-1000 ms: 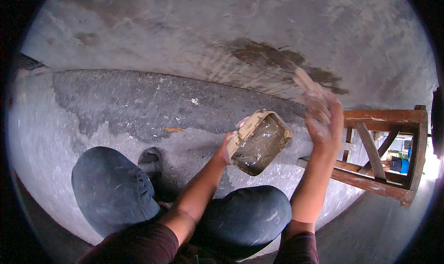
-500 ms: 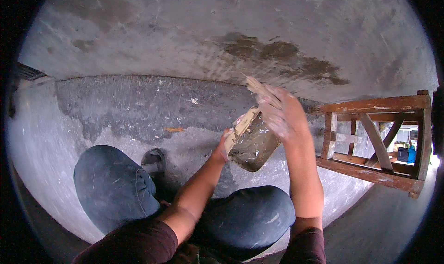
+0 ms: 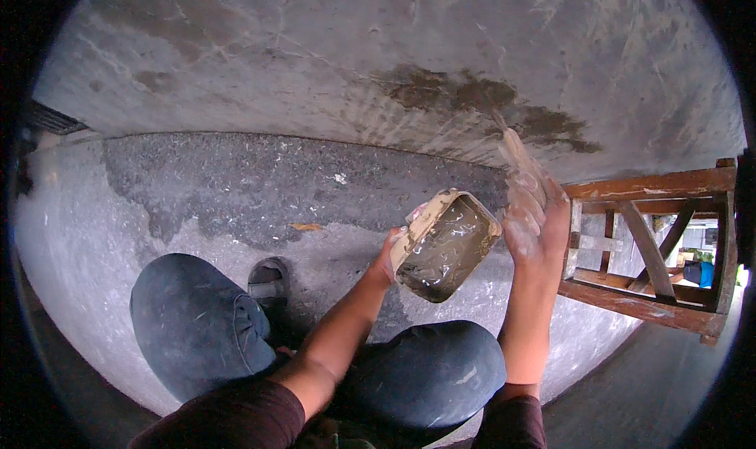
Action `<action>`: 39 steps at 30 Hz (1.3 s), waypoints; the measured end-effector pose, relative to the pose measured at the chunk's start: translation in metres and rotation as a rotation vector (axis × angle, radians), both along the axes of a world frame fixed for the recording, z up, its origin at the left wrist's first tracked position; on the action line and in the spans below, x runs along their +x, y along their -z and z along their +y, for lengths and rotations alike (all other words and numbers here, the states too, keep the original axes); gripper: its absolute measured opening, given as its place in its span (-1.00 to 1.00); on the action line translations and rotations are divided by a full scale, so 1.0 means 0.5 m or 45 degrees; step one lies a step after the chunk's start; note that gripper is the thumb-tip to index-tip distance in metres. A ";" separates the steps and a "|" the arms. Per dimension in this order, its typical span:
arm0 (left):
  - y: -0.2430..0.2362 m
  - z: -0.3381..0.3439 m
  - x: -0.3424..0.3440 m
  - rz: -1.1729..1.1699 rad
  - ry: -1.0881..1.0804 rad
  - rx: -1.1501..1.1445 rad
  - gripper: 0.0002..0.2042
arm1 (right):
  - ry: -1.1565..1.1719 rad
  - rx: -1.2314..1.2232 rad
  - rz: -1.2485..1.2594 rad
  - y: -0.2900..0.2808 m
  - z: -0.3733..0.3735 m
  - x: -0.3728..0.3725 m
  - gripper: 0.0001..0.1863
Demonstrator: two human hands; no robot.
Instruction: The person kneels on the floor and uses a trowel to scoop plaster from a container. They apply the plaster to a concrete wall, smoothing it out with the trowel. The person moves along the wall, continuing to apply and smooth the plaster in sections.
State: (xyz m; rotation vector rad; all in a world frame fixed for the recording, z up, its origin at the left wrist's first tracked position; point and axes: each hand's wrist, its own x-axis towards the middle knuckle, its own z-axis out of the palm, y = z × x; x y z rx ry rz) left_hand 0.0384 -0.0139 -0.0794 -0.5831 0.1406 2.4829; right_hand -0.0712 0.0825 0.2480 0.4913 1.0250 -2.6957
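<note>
My left hand gripped a rectangular tub, slurry left inside; my right hand clasped a slim spatula-like tool by the wet smear, which covered only part of the grey wall.

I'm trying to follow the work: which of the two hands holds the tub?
The left hand: it grips the tub at its left side, while the right hand is on the tub's other side, extended toward the grey wall.

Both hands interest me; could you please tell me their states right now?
Left hand: closed, holding a rectangular tub of wet paste.
Right hand: apparently closed on a slim, smeared tool; exact kind unclear.
</note>
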 end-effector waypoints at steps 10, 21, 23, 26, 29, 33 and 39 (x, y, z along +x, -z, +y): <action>-0.033 0.008 -0.001 0.025 0.003 0.009 -0.41 | -0.494 0.271 -0.267 0.069 -0.060 -0.036 -0.68; -0.022 0.000 0.007 -0.005 0.032 -0.190 -0.47 | 0.004 -0.007 -0.144 0.052 0.069 -0.048 -0.63; -0.019 -0.007 0.004 0.013 0.016 -0.193 -0.45 | -0.055 -0.134 -0.070 0.047 0.087 -0.018 -0.61; 0.060 -0.027 0.013 0.048 -0.022 -0.052 -0.43 | -0.222 -0.154 -0.069 0.047 0.081 0.004 -0.61; -0.001 -0.025 0.000 0.011 0.045 0.078 -0.43 | -0.333 0.167 -0.317 0.082 0.068 0.004 -0.53; 0.009 -0.017 0.008 -0.022 0.018 0.044 -0.45 | -0.491 0.137 -0.324 0.143 -0.001 -0.043 -0.73; 0.025 0.002 0.027 -0.018 0.045 -0.259 -0.41 | -0.105 0.098 -0.261 0.094 0.005 -0.107 -0.71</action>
